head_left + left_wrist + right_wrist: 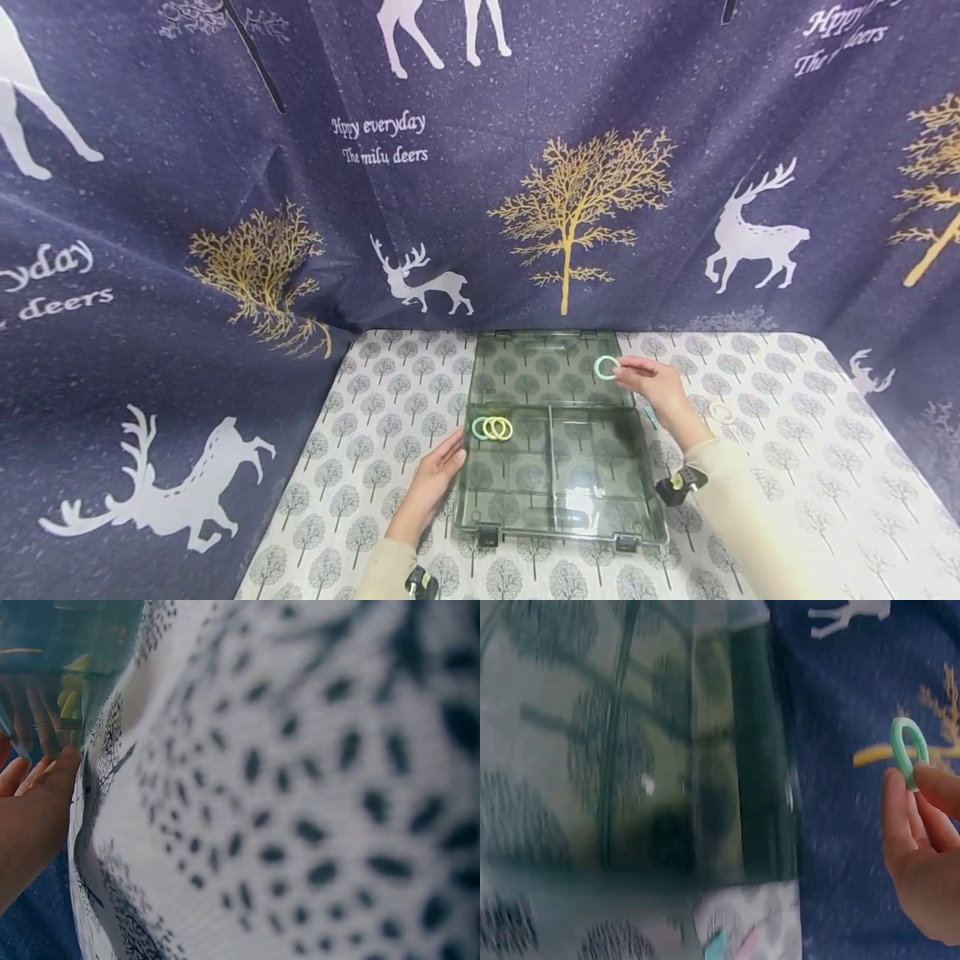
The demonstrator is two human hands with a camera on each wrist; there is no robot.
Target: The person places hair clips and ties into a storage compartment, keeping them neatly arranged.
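Observation:
My right hand (pixel 656 390) pinches a mint-green ring (pixel 597 367) between thumb and fingertips, raised over the right part of the box's lid. The right wrist view shows the same ring (pixel 899 754) upright in the fingertips. A see-through dark-green plastic box (pixel 553 467) lies with its lid (pixel 547 367) folded back, and a divider splits its inside. In its left compartment, near the back left corner, yellow rings (pixel 512 428) overlap beside a green ring (pixel 474 428). My left hand (pixel 435 471) rests its extended fingers against the box's left wall.
Right of the box, a pale peach ring (pixel 722 413) and a small teal piece (pixel 650 417) lie on the tree-patterned tablecloth (pixel 352 500). Two dark latches (pixel 487 537) stick out at the box's front edge. A dark-blue deer-print curtain (pixel 465 208) hangs behind the table.

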